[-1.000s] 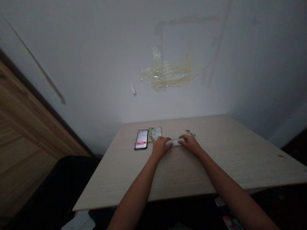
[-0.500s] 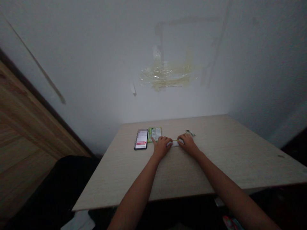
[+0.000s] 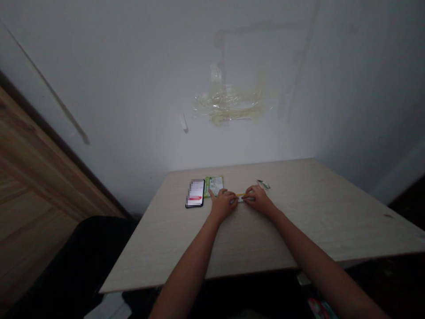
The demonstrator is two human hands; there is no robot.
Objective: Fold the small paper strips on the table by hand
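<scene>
Reference: the white strip with a yellow edge (image 3: 241, 199) is the dial centre, with twelve o'clock toward the wall (image 3: 133, 110). The strip lies on the tabletop (image 3: 249, 239) between both hands. The left hand (image 3: 225, 203) pinches its nine o'clock end between thumb and fingers; the right hand (image 3: 258, 197) pinches its three o'clock end likewise. The fingertips are close together, so only a short middle section shows; the exact contact underneath is hidden. Caution: uneven pressure from the two hands may skew or crease the strip, and a slack pinch at either end may let it spring out of shape. An outstretched finger of the left hand reaches the green packet (image 3: 216, 181) at ten o'clock; whether it touches cannot be told. A leftward sweep may drag the packet or push it into the phone (image 3: 195, 193), just beside it at nine o'clock. A sweep toward two o'clock may disturb the small green-and-white scrap (image 3: 264, 184), close to the right hand. Clearances: the rear edge meets the wall at twelve o'clock and limits forward travel. The front edge runs beneath the forearms at six o'clock. The widest room for moving lies from three to five o'clock.
</scene>
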